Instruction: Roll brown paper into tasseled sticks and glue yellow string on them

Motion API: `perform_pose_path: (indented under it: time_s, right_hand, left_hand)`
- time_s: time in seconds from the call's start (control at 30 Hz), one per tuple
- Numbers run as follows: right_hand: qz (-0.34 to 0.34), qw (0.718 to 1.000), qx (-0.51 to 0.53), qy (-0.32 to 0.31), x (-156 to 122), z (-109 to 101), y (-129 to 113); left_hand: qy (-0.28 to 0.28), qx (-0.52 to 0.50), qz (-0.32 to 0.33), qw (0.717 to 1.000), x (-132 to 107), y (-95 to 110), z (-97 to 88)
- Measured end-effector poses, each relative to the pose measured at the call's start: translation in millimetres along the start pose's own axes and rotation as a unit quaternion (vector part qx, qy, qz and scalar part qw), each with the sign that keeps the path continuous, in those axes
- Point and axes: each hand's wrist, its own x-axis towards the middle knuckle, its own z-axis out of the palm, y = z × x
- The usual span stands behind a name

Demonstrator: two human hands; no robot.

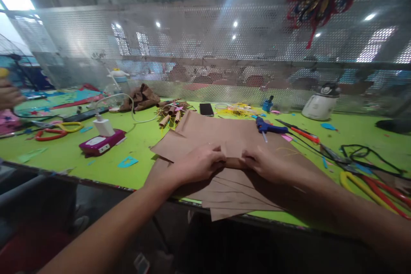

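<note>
Both of my hands grip a sheet of brown kraft paper (212, 130) whose near edge is rolled into a narrow tube (236, 163). My left hand (204, 160) is closed around the tube's left end, with fingers curled under. At the right end, my right hand (261, 162) pinches the same roll. The sheet's far side lies spread out beyond my hands, its left corner slightly raised. Beneath it, several more brown sheets (231, 199) are fanned out to the table's front edge. A blue glue gun (269, 127) rests near the sheet's right side.
On the green table (128, 184) at left are a purple power strip (104, 142) and scissors (51, 133). Finished paper rolls (170, 117) and a phone (206, 109) lie behind. Scissors (369, 188), cables and a white bottle (321, 102) stand right. Another person's hand (9, 93) shows far left.
</note>
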Motion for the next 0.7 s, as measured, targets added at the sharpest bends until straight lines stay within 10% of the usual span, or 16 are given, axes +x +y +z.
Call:
perform_pose_path:
  time_s: [0.4, 0.7]
  right_hand:
    - [0.031, 0.991, 0.111, -0.063, 9, -10, -1]
    - [0.032, 0.988, 0.144, -0.051, 10, -7, 10]
  left_hand:
    - [0.012, -0.074, -0.051, 0.996, 1, 1, 1.8]
    - [0.003, -0.041, 0.025, 0.999, 3, -5, 7.5]
